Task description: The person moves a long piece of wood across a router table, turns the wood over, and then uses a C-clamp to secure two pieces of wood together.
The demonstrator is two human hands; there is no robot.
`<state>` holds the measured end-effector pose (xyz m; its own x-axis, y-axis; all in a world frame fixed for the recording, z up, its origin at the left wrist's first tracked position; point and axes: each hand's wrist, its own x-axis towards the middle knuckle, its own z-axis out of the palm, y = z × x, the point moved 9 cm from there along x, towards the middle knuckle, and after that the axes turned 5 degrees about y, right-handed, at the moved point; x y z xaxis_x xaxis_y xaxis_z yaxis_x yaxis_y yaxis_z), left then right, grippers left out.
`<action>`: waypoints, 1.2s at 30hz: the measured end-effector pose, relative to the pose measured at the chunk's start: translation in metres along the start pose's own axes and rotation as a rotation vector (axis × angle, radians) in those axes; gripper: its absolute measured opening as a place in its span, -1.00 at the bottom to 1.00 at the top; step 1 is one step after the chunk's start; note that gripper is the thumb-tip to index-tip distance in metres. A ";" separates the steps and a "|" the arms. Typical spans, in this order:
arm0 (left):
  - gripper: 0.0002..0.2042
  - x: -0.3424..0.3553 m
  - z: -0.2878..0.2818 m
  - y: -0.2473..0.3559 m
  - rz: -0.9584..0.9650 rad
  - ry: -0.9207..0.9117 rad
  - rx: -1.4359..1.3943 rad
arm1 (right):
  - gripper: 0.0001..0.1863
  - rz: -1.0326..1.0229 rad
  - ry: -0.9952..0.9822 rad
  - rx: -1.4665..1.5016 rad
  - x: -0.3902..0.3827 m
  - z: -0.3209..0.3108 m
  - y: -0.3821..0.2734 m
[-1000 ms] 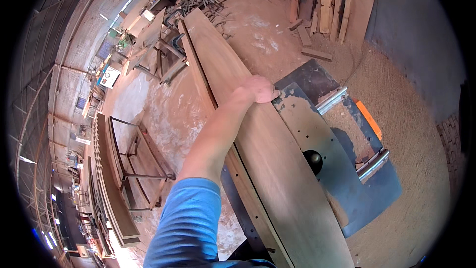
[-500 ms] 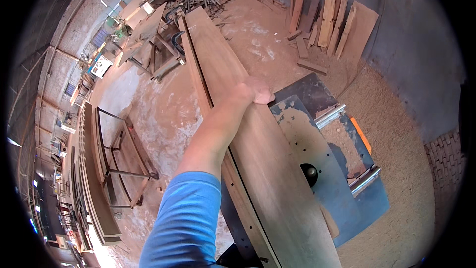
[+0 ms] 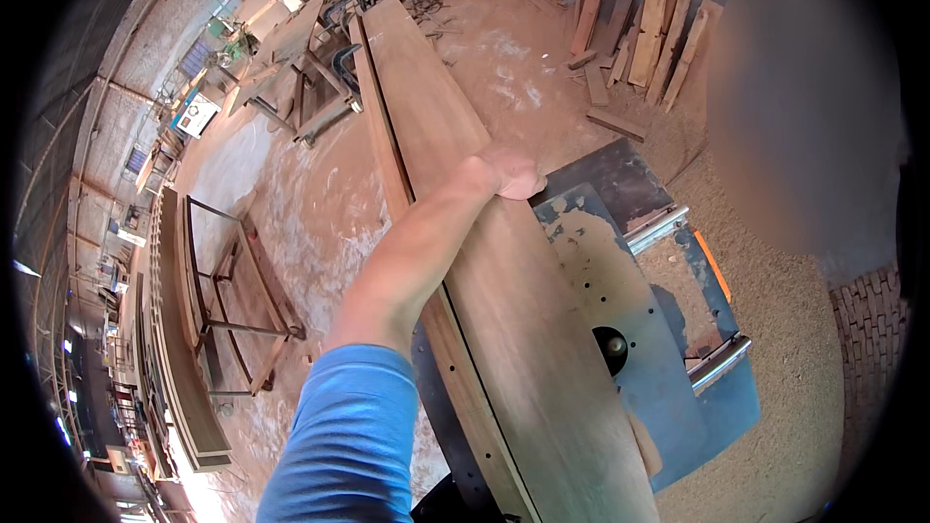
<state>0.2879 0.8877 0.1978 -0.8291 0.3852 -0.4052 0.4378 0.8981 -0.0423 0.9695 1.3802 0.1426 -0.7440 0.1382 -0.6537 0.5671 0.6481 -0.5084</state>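
A long wooden board (image 3: pixel 523 329) lies lengthwise over a blue metal machine table (image 3: pixel 668 407), against a narrow wooden fence strip (image 3: pixel 465 358) on its left. My left hand (image 3: pixel 509 172) reaches across the board from the lower left, with a blue sleeve on the arm. Its fingers are curled over the board's right edge, and the fingertips are partly hidden. Beside that edge, a round dark opening with a spindle (image 3: pixel 611 349) sits in the table. My right hand is out of view.
Dark clamps (image 3: pixel 345 66) grip the fence's far end. Offcuts and planks (image 3: pixel 659 39) lean on the back wall. A metal-framed rack (image 3: pixel 242 329) stands left, near stacked long boards (image 3: pixel 179 349). Sawdust (image 3: pixel 785 329) covers the floor at right. A blurred grey shape (image 3: pixel 814 97) hides the upper right.
The view has shifted slightly. A blurred grey shape has come into the upper right and covers the large panel by the wall. My left hand stays on the board's edge.
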 end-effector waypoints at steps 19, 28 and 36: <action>-0.41 -0.018 -0.003 0.003 0.001 -0.054 -0.001 | -0.40 0.014 0.028 0.026 0.002 -0.006 -0.048; -0.45 -0.017 0.009 -0.002 -0.104 0.201 0.024 | -0.14 -0.008 0.148 -0.108 0.005 -0.013 -0.062; -0.57 -0.030 0.007 0.005 0.074 0.299 0.007 | -0.10 -0.046 0.153 -0.045 0.003 -0.014 -0.062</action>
<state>0.3177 0.8796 0.2035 -0.8599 0.4959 -0.1212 0.5025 0.8641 -0.0298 0.9269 1.3511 0.1801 -0.8158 0.2185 -0.5355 0.5177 0.6886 -0.5077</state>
